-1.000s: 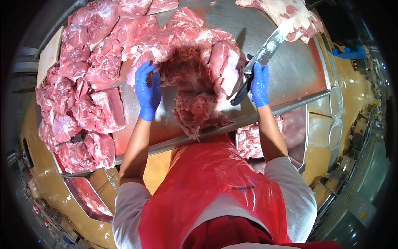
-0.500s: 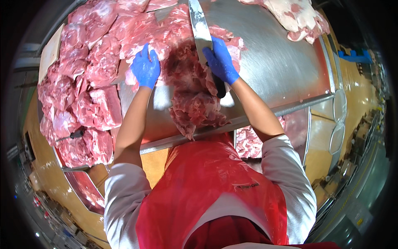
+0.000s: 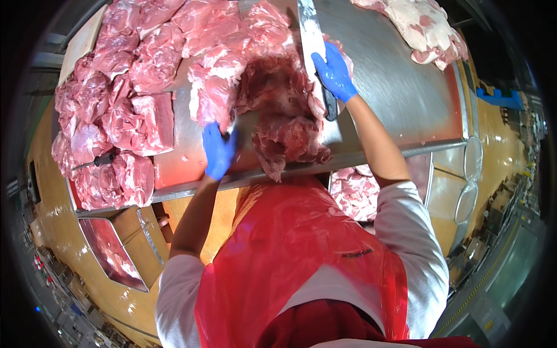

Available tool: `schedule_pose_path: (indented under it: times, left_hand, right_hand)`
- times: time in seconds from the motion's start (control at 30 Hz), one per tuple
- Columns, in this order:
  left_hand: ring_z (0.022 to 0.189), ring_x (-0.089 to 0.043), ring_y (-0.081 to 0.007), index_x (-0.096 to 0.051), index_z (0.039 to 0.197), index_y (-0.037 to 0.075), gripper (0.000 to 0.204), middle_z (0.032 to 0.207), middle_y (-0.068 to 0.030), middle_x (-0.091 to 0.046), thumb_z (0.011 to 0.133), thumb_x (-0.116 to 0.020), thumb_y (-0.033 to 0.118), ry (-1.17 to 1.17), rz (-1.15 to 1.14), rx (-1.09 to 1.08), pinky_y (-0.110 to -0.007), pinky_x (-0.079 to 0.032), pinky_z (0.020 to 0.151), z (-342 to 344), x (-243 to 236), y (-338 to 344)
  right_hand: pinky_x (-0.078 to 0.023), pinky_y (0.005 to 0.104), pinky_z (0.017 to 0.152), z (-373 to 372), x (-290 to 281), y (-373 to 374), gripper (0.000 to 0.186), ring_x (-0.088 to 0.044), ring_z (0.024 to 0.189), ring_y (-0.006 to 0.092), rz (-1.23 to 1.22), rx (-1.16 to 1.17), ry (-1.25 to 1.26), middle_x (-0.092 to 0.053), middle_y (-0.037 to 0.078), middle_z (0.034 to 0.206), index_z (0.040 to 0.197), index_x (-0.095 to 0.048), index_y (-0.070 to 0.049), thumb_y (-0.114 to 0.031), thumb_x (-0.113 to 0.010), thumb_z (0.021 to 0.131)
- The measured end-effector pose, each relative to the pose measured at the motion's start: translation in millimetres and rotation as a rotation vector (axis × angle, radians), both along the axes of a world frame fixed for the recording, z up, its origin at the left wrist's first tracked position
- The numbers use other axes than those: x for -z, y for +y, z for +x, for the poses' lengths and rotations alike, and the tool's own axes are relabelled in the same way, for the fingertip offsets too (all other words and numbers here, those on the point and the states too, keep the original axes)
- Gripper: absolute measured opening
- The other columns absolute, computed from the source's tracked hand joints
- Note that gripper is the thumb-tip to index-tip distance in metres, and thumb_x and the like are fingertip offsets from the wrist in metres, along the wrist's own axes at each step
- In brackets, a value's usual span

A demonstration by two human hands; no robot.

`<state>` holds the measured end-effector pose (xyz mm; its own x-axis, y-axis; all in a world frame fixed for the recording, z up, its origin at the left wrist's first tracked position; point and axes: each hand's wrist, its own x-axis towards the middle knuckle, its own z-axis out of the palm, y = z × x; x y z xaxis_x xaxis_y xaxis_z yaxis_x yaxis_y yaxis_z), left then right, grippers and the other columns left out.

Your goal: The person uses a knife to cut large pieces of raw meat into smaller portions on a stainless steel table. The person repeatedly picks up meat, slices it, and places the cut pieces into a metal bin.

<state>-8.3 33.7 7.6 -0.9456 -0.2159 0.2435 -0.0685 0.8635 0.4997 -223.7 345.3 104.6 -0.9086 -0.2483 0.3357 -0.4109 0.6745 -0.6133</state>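
My blue-gloved right hand [image 3: 335,72] is closed on a large knife, its blade [image 3: 308,29] pointing away from me along the right side of a dark red piece of meat [image 3: 270,87]. My left hand [image 3: 219,149], also gloved, is slightly blurred at the lower end of a pink, fatty piece [image 3: 212,87], fingertips at the meat and thumb spread apart. A ragged red piece [image 3: 287,145] lies between my hands near the steel table's front edge.
Several meat pieces [image 3: 113,124] cover the steel table's [image 3: 400,110] left side, with a small dark-handled knife [image 3: 103,159] among them. A pale fatty slab [image 3: 426,29] lies back right. Below sit meat bins [image 3: 354,194], [image 3: 110,243]. A pale board [image 3: 78,40] edges the left.
My left hand has moved down toward me, to the pink piece's lower end. My right hand swung the knife inward to point away from me, then shifted slightly up and right.
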Motion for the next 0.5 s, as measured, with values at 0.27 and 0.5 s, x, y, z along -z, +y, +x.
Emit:
schedule_pose_path:
  times: [0.27,0.5]
  left_hand:
    - [0.097,-0.062,-0.0453,-0.055,0.118,-0.006,0.067,0.102,-0.0306,-0.064,0.076,-0.076,0.041,-0.153,0.079,-0.178,-0.049,-0.050,0.086,-127.8,-54.9,-24.0]
    - [0.123,-0.048,-0.0403,-0.057,0.132,0.017,0.066,0.135,-0.0185,-0.049,0.071,-0.079,0.030,-0.212,-0.054,0.286,-0.054,-0.041,0.103,-5.3,-101.8,126.5]
  right_hand:
    - [-0.048,0.0411,0.096,-11.8,13.6,-7.0,0.047,-0.063,0.111,0.0306,-0.104,-0.060,-0.039,-0.062,0.018,0.126,0.134,-0.055,-0.002,-0.031,-0.060,0.096]
    - [-0.050,0.0440,0.089,36.2,-30.4,1.0,0.040,-0.063,0.104,0.0397,-0.063,-0.078,0.013,-0.062,0.025,0.117,0.127,-0.055,0.003,-0.023,-0.057,0.097]
